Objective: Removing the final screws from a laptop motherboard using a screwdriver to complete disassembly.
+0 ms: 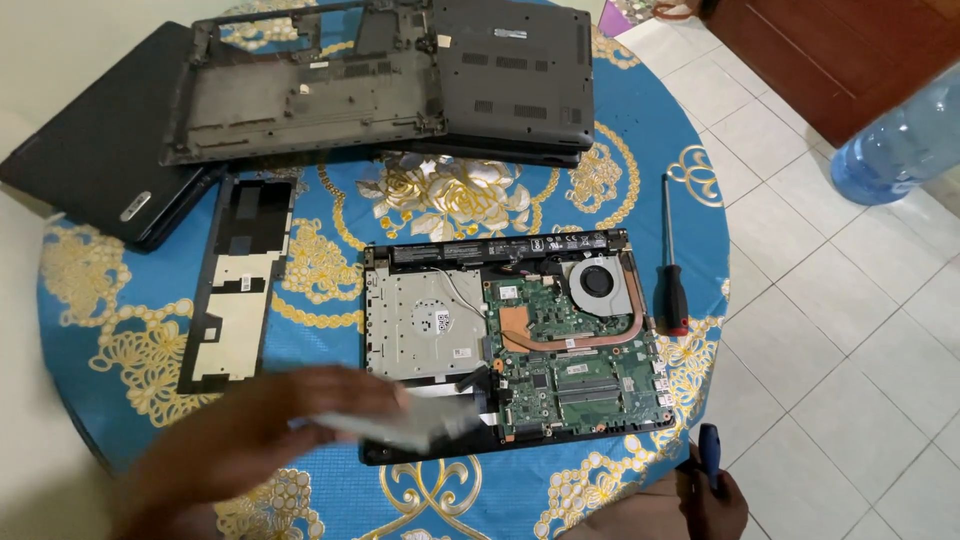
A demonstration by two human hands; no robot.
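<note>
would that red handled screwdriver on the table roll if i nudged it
Probably: the screwdriver has a long thin round shaft and lies flat near the edge of the table, so a sideways nudge might send it off. The patterned cloth likely adds some grip. It looks rigid, and its thicker handle should make it pivot rather than roll straight.

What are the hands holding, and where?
Left hand grips a blurred flat silvery part by its left end; right hand holds a blue-handled tool by the handle.

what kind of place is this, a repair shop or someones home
Probably a home: a round table under a blue floral tablecloth, white floor tiles, a large water bottle. The opened laptop suggests informal repair.
</note>
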